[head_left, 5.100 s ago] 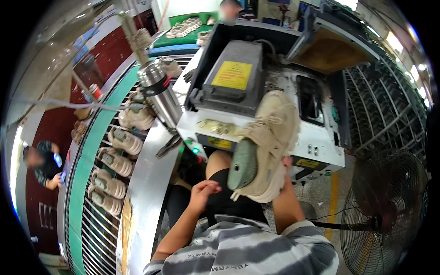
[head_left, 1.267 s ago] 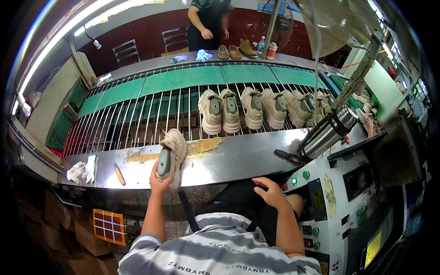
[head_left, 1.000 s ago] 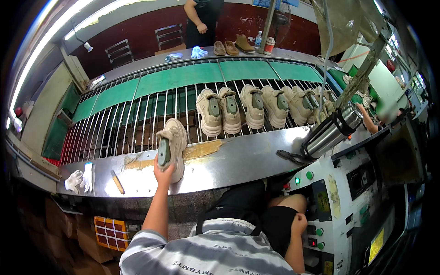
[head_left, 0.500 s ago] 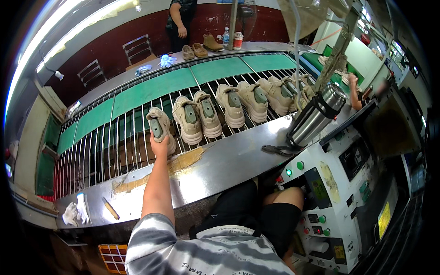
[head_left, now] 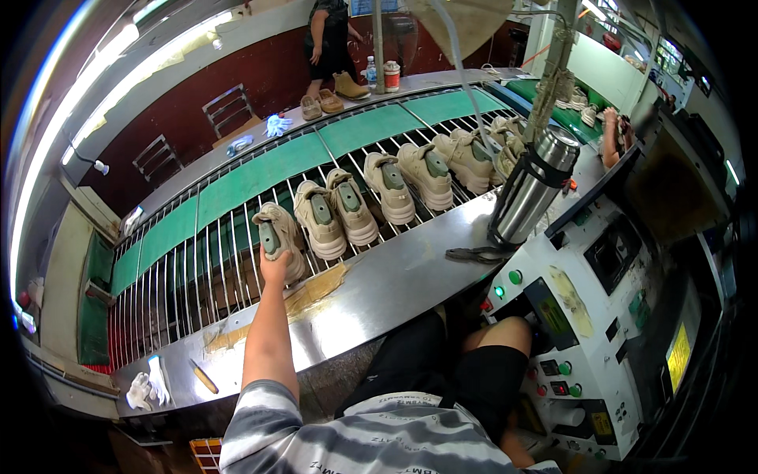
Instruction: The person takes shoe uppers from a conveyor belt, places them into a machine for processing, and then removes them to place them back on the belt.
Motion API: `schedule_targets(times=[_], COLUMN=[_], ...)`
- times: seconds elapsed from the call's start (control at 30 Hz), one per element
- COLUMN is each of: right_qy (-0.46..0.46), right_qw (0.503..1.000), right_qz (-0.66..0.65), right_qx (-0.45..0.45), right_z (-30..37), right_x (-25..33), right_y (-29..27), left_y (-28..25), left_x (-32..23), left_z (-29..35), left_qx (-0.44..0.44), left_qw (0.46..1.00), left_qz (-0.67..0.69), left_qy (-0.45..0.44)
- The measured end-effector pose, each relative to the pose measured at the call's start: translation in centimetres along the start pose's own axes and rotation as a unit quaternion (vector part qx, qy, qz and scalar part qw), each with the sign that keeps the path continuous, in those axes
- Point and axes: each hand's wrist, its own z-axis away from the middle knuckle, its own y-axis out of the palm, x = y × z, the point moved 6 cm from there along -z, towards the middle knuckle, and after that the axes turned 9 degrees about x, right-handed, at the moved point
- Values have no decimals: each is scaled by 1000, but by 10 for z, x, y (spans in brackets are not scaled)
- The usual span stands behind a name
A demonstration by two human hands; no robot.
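My left hand is closed round the heel end of a beige sneaker with a green last inside it. That sneaker is at the left end of a row on the metal rollers, close to the steel edge. Just right of it sits a beige sneaker, then another sneaker, each with a green last showing in its opening. Several more sneakers, including one sneaker, continue toward the right. My right hand is out of sight.
A steel flask with a black strap stands on the ledge at right, above a control panel. White gloves and a wooden-handled tool lie at lower left. Across the rollers, a person stands near brown shoes.
The whole view has shifted a little. My left hand stays on the same sneaker, which keeps its place beside the others. The person across the rollers has changed stance.
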Motion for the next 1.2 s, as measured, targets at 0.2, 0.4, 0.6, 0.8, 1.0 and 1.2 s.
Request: schedule_targets(times=[0.2, 0.4, 0.6, 0.8, 1.0, 1.2], right_qy=[41, 47, 73, 123, 98, 159], right_qw=[999, 998, 996, 981, 982, 969], right_qz=[-33, -25, -28, -149, -161, -170], right_qx=[15, 38, 29, 0, -24, 79], right_z=[0, -25, -30, 13, 40, 55], right_x=[1, -25, -63, -6, 35, 65], right_y=[6, 62, 102, 17, -26, -66], left_y=[5, 50, 208, 262, 252, 249], left_x=[-8, 7, -51, -78, -77, -77], left_z=[15, 113, 209, 233, 234, 237], left_qx=[-35, -226, 140, 162, 161, 154], left_qw=[998, 974, 985, 957, 959, 960], left_qz=[-52, 12, -95, -239, -226, -228], left_qy=[28, 0, 42, 20, 56, 56])
